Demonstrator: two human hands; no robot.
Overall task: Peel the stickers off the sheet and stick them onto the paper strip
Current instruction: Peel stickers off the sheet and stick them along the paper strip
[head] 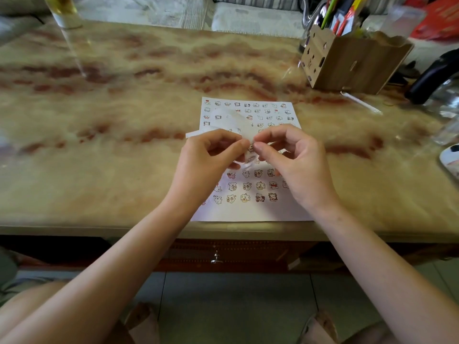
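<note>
A white sticker sheet [248,187] printed with rows of small cartoon animals lies flat near the table's front edge. Above its middle, my left hand [211,160] pinches a white paper strip [231,125] that curls up and away toward the far side of the sheet. My right hand [293,160] meets it fingertip to fingertip, with thumb and forefinger pinched at the strip's near end, where a small sticker [251,148] shows between the fingers. Both hands hover just over the sheet and hide its middle rows.
A marbled tan and red table [124,120] carries a wooden pen holder [352,60] at the back right, a black object [434,75] and glassware at the right edge, and a tall glass bottle [64,11] at the back left.
</note>
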